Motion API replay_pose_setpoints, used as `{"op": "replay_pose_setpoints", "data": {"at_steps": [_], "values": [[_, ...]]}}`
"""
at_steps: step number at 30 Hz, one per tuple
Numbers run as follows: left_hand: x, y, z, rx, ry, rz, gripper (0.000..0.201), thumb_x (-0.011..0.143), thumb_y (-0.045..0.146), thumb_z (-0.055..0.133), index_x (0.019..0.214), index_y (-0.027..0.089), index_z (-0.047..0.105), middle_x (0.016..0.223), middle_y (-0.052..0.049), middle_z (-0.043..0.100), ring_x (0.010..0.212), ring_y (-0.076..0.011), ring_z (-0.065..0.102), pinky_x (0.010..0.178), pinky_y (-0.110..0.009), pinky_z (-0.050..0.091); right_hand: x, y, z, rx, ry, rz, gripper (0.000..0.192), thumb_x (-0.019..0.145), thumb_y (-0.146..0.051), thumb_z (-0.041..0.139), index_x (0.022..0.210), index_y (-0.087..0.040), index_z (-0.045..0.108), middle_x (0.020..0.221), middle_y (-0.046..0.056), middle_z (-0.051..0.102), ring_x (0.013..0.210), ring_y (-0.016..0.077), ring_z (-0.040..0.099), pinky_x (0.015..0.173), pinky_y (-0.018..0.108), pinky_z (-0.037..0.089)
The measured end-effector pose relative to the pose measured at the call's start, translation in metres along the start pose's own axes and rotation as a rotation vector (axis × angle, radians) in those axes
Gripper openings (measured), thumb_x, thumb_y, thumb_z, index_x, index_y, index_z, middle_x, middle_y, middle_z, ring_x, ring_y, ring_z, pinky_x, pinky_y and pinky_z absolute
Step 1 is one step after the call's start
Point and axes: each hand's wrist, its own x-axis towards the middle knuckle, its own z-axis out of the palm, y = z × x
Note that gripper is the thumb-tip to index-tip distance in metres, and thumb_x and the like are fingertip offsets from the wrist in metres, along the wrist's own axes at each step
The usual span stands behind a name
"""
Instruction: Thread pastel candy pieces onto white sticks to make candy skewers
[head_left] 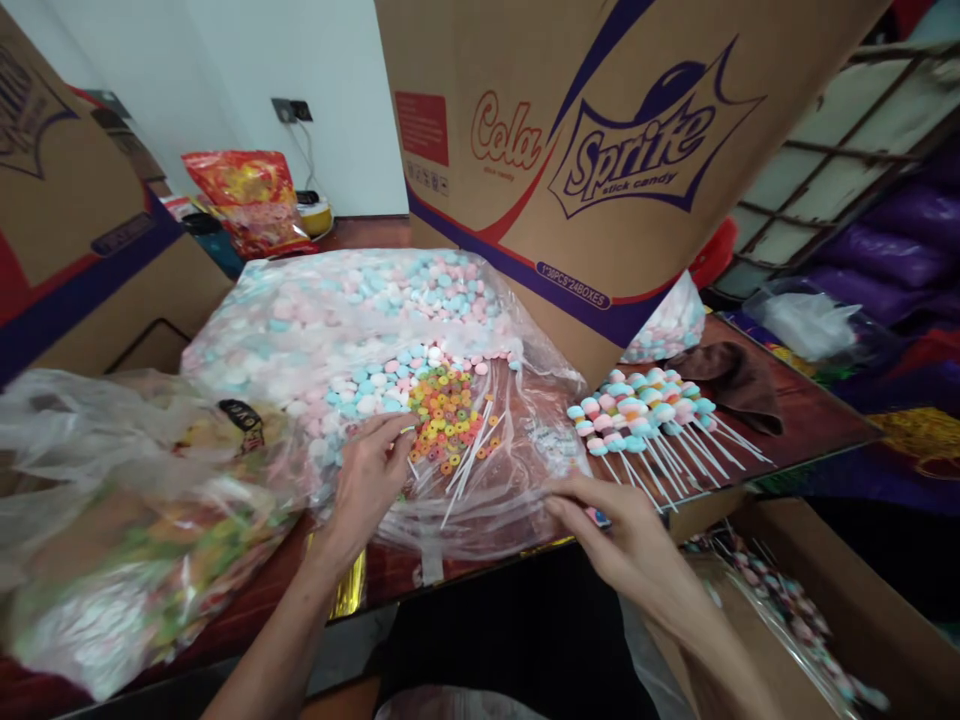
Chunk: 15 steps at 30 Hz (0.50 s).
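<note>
My left hand (373,468) is at the near edge of a heap of ring-shaped gummy candies (448,410), thumb and fingertips pinched together. Something small and pale shows at those fingertips, too small to name. Over the front of the clear plastic bag (517,505), my right hand (611,525) is closed, thumb against the index finger. A small pink and blue piece (598,517) peeks out from its curled fingers. Several white sticks (466,465) lie beside the rings. Pastel marshmallows (375,385) spread behind them, partly under the plastic.
Finished-looking marshmallow skewers (649,410) lie in a row at right, beside a brown cloth (739,385). A large cardboard box (517,210) stands behind. Another bag of colourful candy (172,560) sits at left. Below right, an open carton (847,590) holds more skewers.
</note>
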Motion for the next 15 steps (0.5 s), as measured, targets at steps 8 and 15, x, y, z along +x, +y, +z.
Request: {"op": "replay_pose_setpoints", "data": {"at_steps": [8,15], "values": [[-0.007,-0.014,-0.026,0.008,0.037,-0.084,0.026,0.09,0.032,0.054,0.102,0.019,0.074,0.111,-0.007,0.073,0.1,-0.0196,0.068,0.082,-0.029,0.055,0.069,0.035,0.094,-0.248,-0.123,-0.042,0.025,0.094,-0.012,0.051,0.102,-0.021,0.073,0.098,0.007,0.071,0.089,0.0212,0.066,0.082,0.032,0.048],[-0.009,-0.022,-0.036,-0.019,0.047,-0.08,0.026,0.091,0.033,0.055,0.103,0.019,0.074,0.11,-0.007,0.073,0.102,-0.0195,0.068,0.092,-0.032,0.055,0.072,0.039,0.126,-0.485,-0.224,-0.106,0.033,0.093,-0.005,0.049,0.108,-0.021,0.073,0.105,0.01,0.066,0.093,0.0237,0.06,0.084,0.036,0.045]]}}
